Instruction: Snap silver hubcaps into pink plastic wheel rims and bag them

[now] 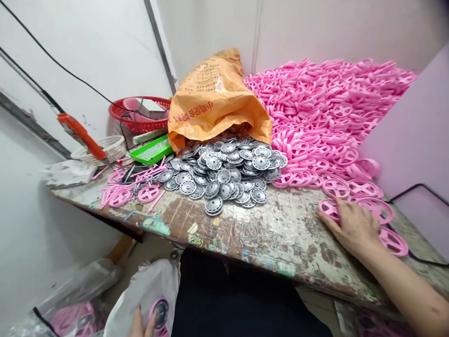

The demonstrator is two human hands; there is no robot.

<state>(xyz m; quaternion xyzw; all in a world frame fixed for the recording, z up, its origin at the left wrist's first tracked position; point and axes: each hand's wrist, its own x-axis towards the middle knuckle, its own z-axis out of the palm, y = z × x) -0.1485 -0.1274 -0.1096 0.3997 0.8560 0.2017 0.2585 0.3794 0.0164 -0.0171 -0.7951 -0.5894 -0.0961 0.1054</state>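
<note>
On the right of the table, my right hand (357, 225) lies over several pink spoked rings (335, 186), its thumb and fingers on one pink ring (329, 210). Low at the left, my left hand (140, 331) is partly cut off by the frame edge, its fingers apart beside a pink ring with a grey disc in it (161, 313), over a white sack (122, 309). Grey metallic-looking discs (225, 176) spill from an orange sack (215, 100) at mid-table. Behind and right rises a large heap of pink rings (318, 106).
An orange electric screwdriver (81, 136) hangs on a cord at the left. Near it are a red basket (140, 124), a white basket (115, 147), a green tray (152, 152) and small pink parts (118, 194). A black cable runs along the right side.
</note>
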